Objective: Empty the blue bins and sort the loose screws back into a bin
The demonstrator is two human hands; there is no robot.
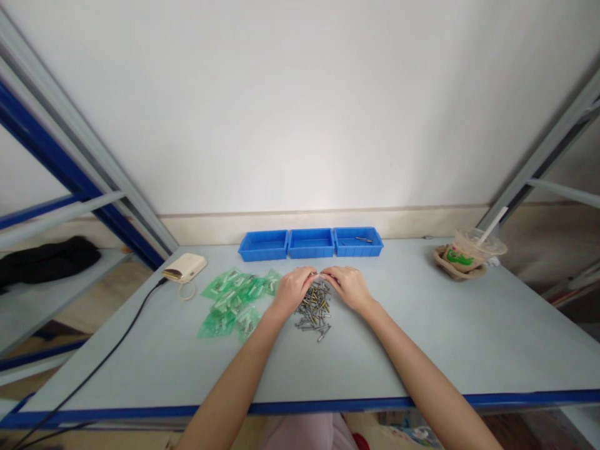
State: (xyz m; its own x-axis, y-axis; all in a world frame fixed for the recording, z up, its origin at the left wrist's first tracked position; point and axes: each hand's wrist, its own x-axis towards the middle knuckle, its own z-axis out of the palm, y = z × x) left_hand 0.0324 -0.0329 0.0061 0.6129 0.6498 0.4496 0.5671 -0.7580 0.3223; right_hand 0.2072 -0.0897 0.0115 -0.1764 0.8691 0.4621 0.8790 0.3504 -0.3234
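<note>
My left hand [296, 289] and my right hand [349, 286] meet fingertip to fingertip over the far end of a loose pile of metal screws or pins [315, 309], some silver and some brass-coloured. Both are closed in a pinch. Between them shows a small pale bit [319, 275], too small to name. Left of my left hand lie several green-tinted clear plastic bags [232, 299] with small metal pieces inside. Beyond my hands three blue trays stand in a row: a left tray [263, 255], a middle tray [311, 252] and a right tray [359, 251] holding a few thin metal pieces.
A cream-coloured device [190, 265] with a black cable [112, 350] lies at the left. To the right, a plastic cup [464, 253] with a straw sits in a cardboard holder [457, 272]. Behind the grey table [492, 350] is a white wall; metal frame posts flank it.
</note>
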